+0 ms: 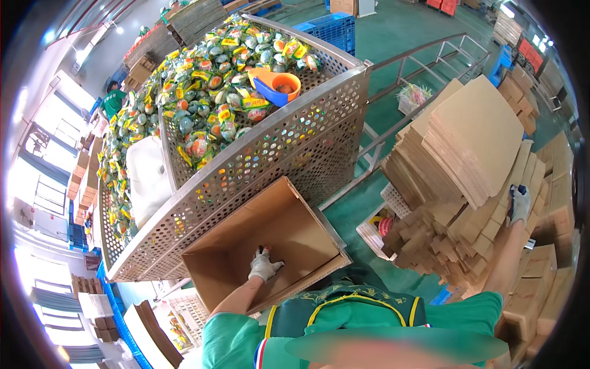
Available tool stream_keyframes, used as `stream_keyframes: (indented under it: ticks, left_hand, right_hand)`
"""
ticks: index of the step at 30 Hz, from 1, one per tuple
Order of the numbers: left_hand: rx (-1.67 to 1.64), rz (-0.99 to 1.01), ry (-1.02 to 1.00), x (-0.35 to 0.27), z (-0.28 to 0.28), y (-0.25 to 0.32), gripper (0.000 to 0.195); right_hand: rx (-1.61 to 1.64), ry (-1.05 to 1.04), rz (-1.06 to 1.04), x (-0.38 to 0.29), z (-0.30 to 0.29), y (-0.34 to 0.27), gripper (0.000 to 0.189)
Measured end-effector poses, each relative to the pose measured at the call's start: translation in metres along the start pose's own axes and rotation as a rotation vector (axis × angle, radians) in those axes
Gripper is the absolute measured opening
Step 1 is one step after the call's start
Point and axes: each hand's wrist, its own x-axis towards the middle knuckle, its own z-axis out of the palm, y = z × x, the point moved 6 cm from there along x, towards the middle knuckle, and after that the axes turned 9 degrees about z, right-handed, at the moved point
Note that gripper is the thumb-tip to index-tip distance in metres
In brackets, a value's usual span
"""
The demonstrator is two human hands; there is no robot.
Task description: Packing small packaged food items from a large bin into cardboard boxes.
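Observation:
My left hand (pixel 264 266), in a pale work glove with dark fingertips, is inside an open cardboard box (pixel 281 219). Its fingers are spread against the box's inner surface, and nothing is held in it. Out to the right, my right hand (pixel 520 205), also gloved, rests at the edge of a stack of flat cardboard pieces (pixel 479 230). Whether its fingers grip a piece is not clear. Larger cardboard sheets (pixel 474 133) lie on top of that stack. The box sits against a perforated metal bin (pixel 276 138) heaped with wrapped egg-shaped items (pixel 221 87).
An orange-and-blue scoop (pixel 281 87) lies on the heap, near a white plastic container (pixel 147 173). A metal rail frame (pixel 401 69) runs behind the cardboard. Closed cartons (pixel 537 281) are stacked at right. A white crate (pixel 375 235) stands on the floor. A co-worker (pixel 112 100) is at far left.

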Motion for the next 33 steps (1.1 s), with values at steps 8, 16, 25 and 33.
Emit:
stream_keyframes:
  ticks: [8,16,25,33]
  left_hand:
    - [-0.328,0.181,0.171,0.029,-0.006,-0.016,0.073]
    - [-0.408,1.591,0.342,-0.138,-0.208,0.175,0.053]
    - [-0.801,0.364,-0.173,0.021,-0.072,-0.001,0.056]
    - [0.08,-0.337,0.317,0.025,0.019,-0.126,0.084]
  right_hand:
    - [0.508,0.153,-0.13,-0.03,-0.06,-0.032,0.037]
    - [0.37,-0.827,-0.105,-0.279,0.032,-0.222,0.055]
    - [-0.661,-1.635,-1.179,-0.569,0.294,-0.32,0.063]
    - [-1.162,-1.157,-0.752,-0.62,0.524,-0.161,0.046]
